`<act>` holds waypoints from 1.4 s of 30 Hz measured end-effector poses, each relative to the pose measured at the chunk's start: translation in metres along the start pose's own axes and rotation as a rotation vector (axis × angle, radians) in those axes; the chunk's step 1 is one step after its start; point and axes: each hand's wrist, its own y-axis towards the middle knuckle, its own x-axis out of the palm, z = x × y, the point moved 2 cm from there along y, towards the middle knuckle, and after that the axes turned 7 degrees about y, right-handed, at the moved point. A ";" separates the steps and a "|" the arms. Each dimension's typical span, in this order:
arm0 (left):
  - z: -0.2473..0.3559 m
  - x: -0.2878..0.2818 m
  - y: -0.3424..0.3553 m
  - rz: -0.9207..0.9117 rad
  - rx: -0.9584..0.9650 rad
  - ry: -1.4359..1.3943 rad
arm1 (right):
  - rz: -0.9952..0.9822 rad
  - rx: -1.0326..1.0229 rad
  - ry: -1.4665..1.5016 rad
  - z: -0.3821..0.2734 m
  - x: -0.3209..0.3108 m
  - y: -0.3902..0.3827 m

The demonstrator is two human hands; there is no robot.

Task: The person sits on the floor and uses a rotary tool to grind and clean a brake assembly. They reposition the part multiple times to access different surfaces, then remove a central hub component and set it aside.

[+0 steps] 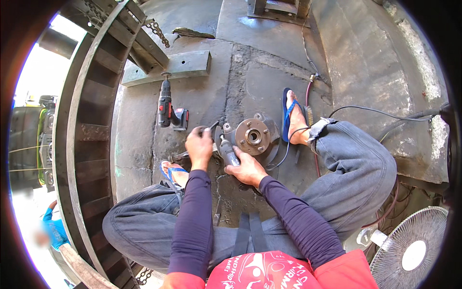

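A wheel hub with a round, brownish flange (252, 137) and bolt holes lies on the floor between my feet, joined to a dark steering knuckle (274, 135). My right hand (247, 169) is closed around a grey handheld rotary grinder (229, 153), its tip against or very near the hub's left side. My left hand (198, 147) is just left of the hub, fingers curled and slightly blurred. A thin dark piece (214, 126) shows at its fingertips; whether it is held or part of the knuckle, I cannot tell.
A cordless drill (165, 106) stands left of the hub, by a metal beam (185, 66). A black cable (288, 153) and red hose (308, 91) run near my right foot. A steel ramp (91, 130) rises at left; a fan (413, 253) stands lower right. Another person (57, 231) is far left.
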 end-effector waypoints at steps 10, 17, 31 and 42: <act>-0.136 -0.017 -0.029 0.189 -0.482 0.507 | -0.146 -0.014 -0.227 -0.017 -0.012 0.023; -0.119 -0.002 -0.041 -0.302 -0.366 0.365 | -0.164 -0.047 -0.334 -0.023 -0.032 0.024; -0.080 0.000 -0.043 -0.002 -0.499 -0.301 | -0.136 -0.086 -0.451 -0.053 -0.026 0.044; -0.090 0.047 -0.055 -0.078 -0.588 -0.214 | -0.173 -0.133 -0.562 -0.051 -0.035 0.049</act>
